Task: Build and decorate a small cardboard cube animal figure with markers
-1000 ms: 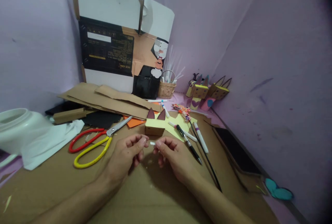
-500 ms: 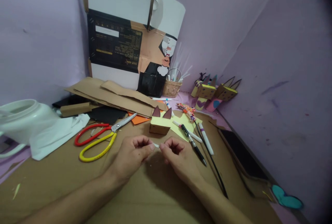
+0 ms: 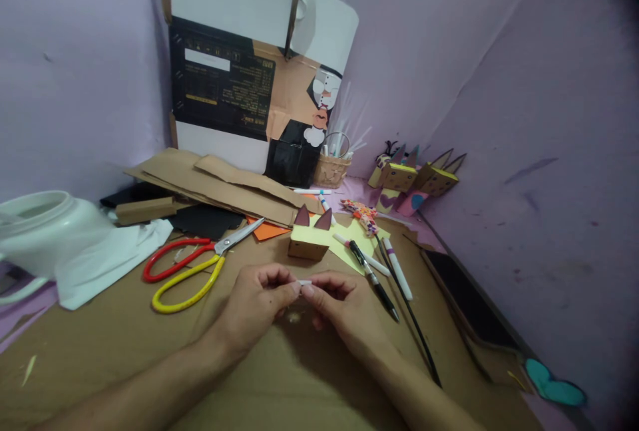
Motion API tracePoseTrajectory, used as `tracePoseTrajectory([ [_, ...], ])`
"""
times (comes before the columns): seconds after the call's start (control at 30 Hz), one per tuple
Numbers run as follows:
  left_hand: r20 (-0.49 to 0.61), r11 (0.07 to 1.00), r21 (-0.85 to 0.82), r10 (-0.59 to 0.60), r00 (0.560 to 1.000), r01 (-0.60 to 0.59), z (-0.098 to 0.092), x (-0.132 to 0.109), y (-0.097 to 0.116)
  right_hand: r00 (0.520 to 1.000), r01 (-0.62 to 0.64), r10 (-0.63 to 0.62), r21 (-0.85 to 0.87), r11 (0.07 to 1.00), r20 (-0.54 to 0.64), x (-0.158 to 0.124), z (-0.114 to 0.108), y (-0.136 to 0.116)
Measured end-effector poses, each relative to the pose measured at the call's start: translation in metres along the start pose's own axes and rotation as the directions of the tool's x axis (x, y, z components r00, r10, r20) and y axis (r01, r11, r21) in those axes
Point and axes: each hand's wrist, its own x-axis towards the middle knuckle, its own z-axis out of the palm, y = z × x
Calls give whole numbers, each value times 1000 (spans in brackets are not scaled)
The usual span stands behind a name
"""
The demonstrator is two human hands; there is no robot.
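Observation:
My left hand and my right hand meet low over the brown cardboard work surface. Both pinch a tiny white strip between thumb and fingertips, the other fingers curled in. Just beyond them stands a small cardboard box figure with a yellow top and two dark pointed ears. Scissors with one red and one yellow handle lie to the left of my left hand. A black pen lies to the right of my right hand.
Markers and a thin black stick lie at the right, with a dark flat slab by the wall. Finished eared box figures, a small basket, stacked cardboard, an upright printed box, a white tub.
My two hands have come together: the gap between the fingertips closed, and now both pinch the white strip. The view also shifted slightly to the left and down.

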Motion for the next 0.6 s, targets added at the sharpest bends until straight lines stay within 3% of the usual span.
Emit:
tracePoseTrajectory([
  [0.27, 45, 967, 236, 84, 995, -92, 0, -1, 4, 999, -49, 50, -24, 998, 13, -1, 1, -1],
  [0.37, 135, 874, 456, 116, 984, -166, -13, -4, 9, 998, -55, 56, -33, 998, 28, -1, 0, -1],
  [0.43, 149, 715, 666, 153, 977, -214, -33, -9, 13, 999, -45, 45, -12, 999, 25, 0, -1, 1],
  [0.47, 80, 607, 764, 244, 967, -216, -44, -11, 15, 999, -40, 40, 7, 999, 22, 1, -1, 2],
  [0.53, 8, 326, 941, 238, 971, -88, -69, -16, 18, 999, -41, 40, 54, 998, 15, 2, -2, 4],
  [0.6, -65, 178, 984, 194, 979, 30, -88, -18, 19, 999, -47, 47, 94, 994, 8, 4, -2, 5],
])
